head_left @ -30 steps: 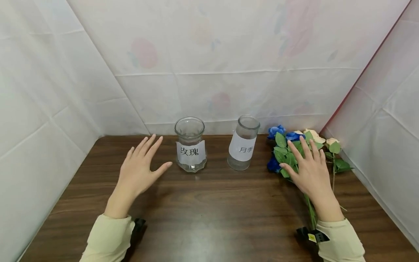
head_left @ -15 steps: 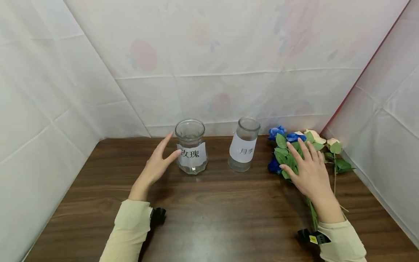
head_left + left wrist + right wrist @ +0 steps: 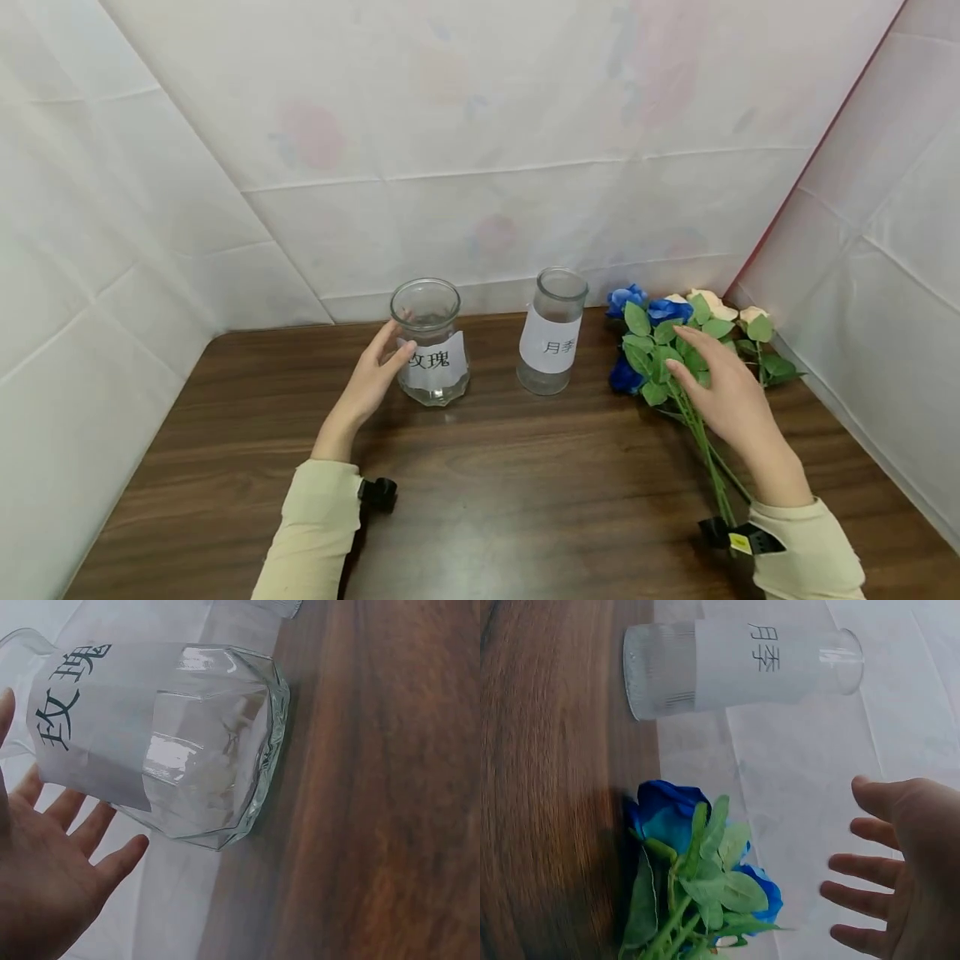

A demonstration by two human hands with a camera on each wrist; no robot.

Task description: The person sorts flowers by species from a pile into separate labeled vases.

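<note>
A clear glass vase (image 3: 433, 392) with a flared rim and faceted base stands upright at the table's centre back, a white paper label on its front. My left hand (image 3: 369, 379) is at its left side, thumb in front by the label and fingers reaching behind; the left wrist view shows these fingers (image 3: 94, 825) extended, with the palm apart from the glass. On the right, artificial blue roses (image 3: 670, 312) and cream roses (image 3: 708, 304) lie with green leaves and long stems. Over their leaves and stems hovers my right hand (image 3: 731, 400), its fingers (image 3: 862, 900) spread and holding nothing.
Between the vase and the flowers stands a straight cylindrical glass vase (image 3: 546, 379), also labelled. White cloth (image 3: 420, 217) hangs behind the dark wooden table (image 3: 480, 483) and along both sides. Black wrist cameras (image 3: 378, 494) are strapped at both sleeves.
My left hand has moved right and forward to the faceted vase, turning from flat to sideways. My right hand has rotated sideways above the flowers. The head view has shifted slightly.
</note>
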